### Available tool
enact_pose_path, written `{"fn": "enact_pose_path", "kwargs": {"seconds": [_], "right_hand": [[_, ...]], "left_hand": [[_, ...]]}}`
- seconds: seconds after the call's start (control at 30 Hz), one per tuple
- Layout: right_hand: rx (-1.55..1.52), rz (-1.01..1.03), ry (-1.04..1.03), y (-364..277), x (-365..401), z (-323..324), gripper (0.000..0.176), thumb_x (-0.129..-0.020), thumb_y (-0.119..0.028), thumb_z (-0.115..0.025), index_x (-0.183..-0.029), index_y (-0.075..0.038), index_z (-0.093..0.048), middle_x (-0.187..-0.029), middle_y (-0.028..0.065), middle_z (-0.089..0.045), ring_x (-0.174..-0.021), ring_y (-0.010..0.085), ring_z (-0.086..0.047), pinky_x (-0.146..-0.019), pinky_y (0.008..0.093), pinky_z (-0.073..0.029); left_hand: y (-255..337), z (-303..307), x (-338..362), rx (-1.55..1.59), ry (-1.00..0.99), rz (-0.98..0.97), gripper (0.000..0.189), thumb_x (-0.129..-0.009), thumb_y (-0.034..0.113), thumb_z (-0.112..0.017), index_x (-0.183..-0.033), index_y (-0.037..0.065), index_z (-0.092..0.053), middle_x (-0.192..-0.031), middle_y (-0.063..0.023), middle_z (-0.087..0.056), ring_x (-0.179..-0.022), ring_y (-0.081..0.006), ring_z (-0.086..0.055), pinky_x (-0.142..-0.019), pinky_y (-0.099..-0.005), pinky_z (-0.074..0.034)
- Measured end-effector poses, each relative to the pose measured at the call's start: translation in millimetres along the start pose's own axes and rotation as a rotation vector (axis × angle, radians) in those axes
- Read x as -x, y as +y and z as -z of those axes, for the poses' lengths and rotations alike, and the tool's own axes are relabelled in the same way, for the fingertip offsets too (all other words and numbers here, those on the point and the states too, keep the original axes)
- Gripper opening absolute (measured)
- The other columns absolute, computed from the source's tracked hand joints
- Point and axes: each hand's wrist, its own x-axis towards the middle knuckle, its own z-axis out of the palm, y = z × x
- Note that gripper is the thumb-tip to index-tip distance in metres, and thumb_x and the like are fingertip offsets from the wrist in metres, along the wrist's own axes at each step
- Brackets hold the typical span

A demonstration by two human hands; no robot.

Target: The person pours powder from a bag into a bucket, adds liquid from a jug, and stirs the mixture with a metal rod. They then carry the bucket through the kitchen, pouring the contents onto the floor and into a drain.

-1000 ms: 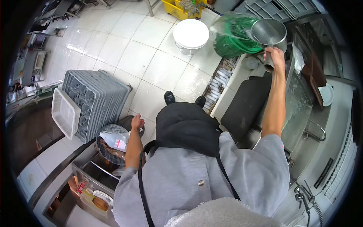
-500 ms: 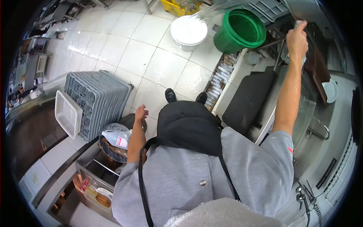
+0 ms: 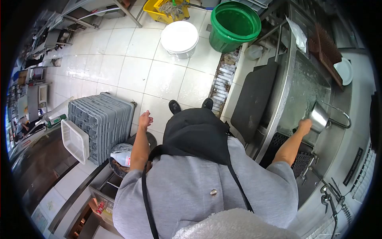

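Note:
My right hand [image 3: 305,126] grips a metal saucepan [image 3: 318,118] by its handle end, low over the sink basin [image 3: 294,115]. The pan is tilted, and water moves beside its rim. A curved faucet spout [image 3: 340,119] is close to the pan's far side. My left hand [image 3: 145,119] hangs away from my body above the floor, fingers loosely bent and partly spread, with nothing in it. Nearest to it is a stack of grey dish racks [image 3: 109,123].
On the wet tiled floor stand a lidded white bucket [image 3: 180,38], a green bin [image 3: 234,28] and a yellow mop bucket [image 3: 159,14]. A drain channel [image 3: 223,79] runs along the sink side. A white plastic tub [image 3: 75,141] leans against the racks. Brown racks [image 3: 324,49] are behind the sink.
My right hand has swung the saucepan from the far upper right back down into the sink. The water spray seen over the white bucket is gone. My left hand stays empty.

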Motion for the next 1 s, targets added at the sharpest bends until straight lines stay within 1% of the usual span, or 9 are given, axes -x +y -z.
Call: {"fn": "enact_pose_path", "kwargs": {"seconds": [0.2, 0.27, 0.3, 0.37, 0.4, 0.53, 0.57, 0.73, 1.0], "right_hand": [[-0.19, -0.068, -0.288, -11.1, -18.4, -92.9, 0.026, -0.069, -0.014, -0.053, -0.087, 0.005, -0.057, -0.088, 0.02, -0.06, -0.083, 0.0311, -0.059, -0.07, 0.0364, -0.045], [-0.709, -0.427, -0.442, -19.1, -41.1, -130.8, 0.022, -0.071, -0.018, -0.053, -0.082, 0.0, -0.059, -0.079, 0.0145, -0.061, -0.071, 0.0273, -0.058, -0.067, 0.0415, -0.044], [-0.705, -0.407, -0.457, -20.5, -45.3, -132.0, 0.022, -0.071, -0.018, -0.053, -0.082, 0.0, -0.059, -0.079, 0.0145, -0.061, -0.071, 0.0273, -0.058, -0.067, 0.0415, -0.044], [-1.255, -0.386, -0.701, -8.9, -36.3, -111.2, 0.013, -0.071, -0.013, -0.052, -0.076, -0.001, -0.054, -0.076, 0.0119, -0.057, -0.062, 0.0224, -0.053, -0.059, 0.0394, -0.043], [-1.766, -0.18, -0.879, 3.2, -38.7, -125.7, 0.006, -0.072, -0.005, -0.052, -0.071, -0.002, -0.047, -0.067, 0.0093, -0.049, -0.056, 0.0173, -0.045, -0.051, 0.0319, -0.039], [-2.195, -0.106, -0.809, -12.5, -5.6, -75.2, 0.012, -0.075, -0.002, -0.051, -0.075, -0.003, -0.039, -0.061, 0.0052, -0.04, -0.055, 0.0138, -0.042, -0.048, 0.0226, -0.037], [-2.249, 0.091, -0.795, -13.3, -8.3, -72.6, 0.012, -0.075, -0.003, -0.051, -0.081, 0.0, -0.041, -0.065, 0.0061, -0.042, -0.056, 0.0128, -0.042, -0.049, 0.0224, -0.038], [-2.153, 0.071, -0.859, -51.8, 22.6, 41.8, 0.034, -0.078, -0.004, -0.048, -0.105, 0.015, -0.038, -0.077, 0.0134, -0.049, -0.054, 0.0117, -0.043, -0.046, 0.0218, -0.038], [-2.024, 0.456, -1.032, -148.8, 53.0, 172.7, 0.038, -0.08, -0.004, -0.047, -0.109, 0.016, -0.031, -0.083, 0.014, -0.046, -0.058, 0.011, -0.043, -0.045, 0.0218, -0.036]], "left_hand": [[12.2, -1.7, 5.5, -0.049, 0.01, -0.014, 0.042, -0.085, 0.042, -0.038, -0.101, 0.005, -0.05, -0.063, -0.0029, -0.054, -0.053, -0.0104, -0.051, -0.046, -0.0253, -0.036], [13.8, 0.4, 5.4, -0.082, 0.041, -0.049, 0.042, -0.085, 0.042, -0.038, -0.101, 0.005, -0.05, -0.062, -0.0031, -0.054, -0.05, -0.0101, -0.05, -0.044, -0.0251, -0.036], [11.8, 3.2, 4.7, -0.07, 0.06, -0.038, 0.042, -0.085, 0.042, -0.038, -0.101, 0.005, -0.05, -0.062, -0.0031, -0.054, -0.05, -0.0101, -0.05, -0.044, -0.0251, -0.036], [11.7, 11.3, 5.4, -0.087, 0.034, -0.098, 0.043, -0.085, 0.042, -0.038, -0.102, 0.004, -0.051, -0.062, -0.0034, -0.055, -0.05, -0.0099, -0.05, -0.044, -0.0249, -0.036], [12.8, 14.4, 5.3, -0.103, 0.035, -0.089, 0.043, -0.085, 0.043, -0.039, -0.101, 0.004, -0.051, -0.061, -0.0038, -0.055, -0.05, -0.0096, -0.05, -0.043, -0.0251, -0.035], [24.6, 19.4, 9.5, -0.193, 0.047, -0.042, 0.042, -0.085, 0.041, -0.04, -0.094, 0.002, -0.053, -0.06, -0.0047, -0.054, -0.049, -0.0104, -0.05, -0.044, -0.0256, -0.036], [26.7, 20.4, 11.0, -0.197, 0.043, -0.038, 0.042, -0.085, 0.041, -0.04, -0.094, 0.002, -0.053, -0.06, -0.0047, -0.054, -0.049, -0.0104, -0.05, -0.044, -0.0256, -0.036], [40.7, 25.2, 1.2, -0.272, 0.018, -0.225, 0.041, -0.085, 0.039, -0.041, -0.087, 0.0, -0.054, -0.059, -0.0058, -0.054, -0.049, -0.0115, -0.049, -0.044, -0.0262, -0.037], [-9.7, 31.5, -8.7, -0.102, 0.054, -0.231, 0.04, -0.085, 0.038, -0.041, -0.09, 0.0, -0.051, -0.061, -0.0078, -0.054, -0.048, -0.0125, -0.049, -0.04, -0.0248, -0.034]]}}
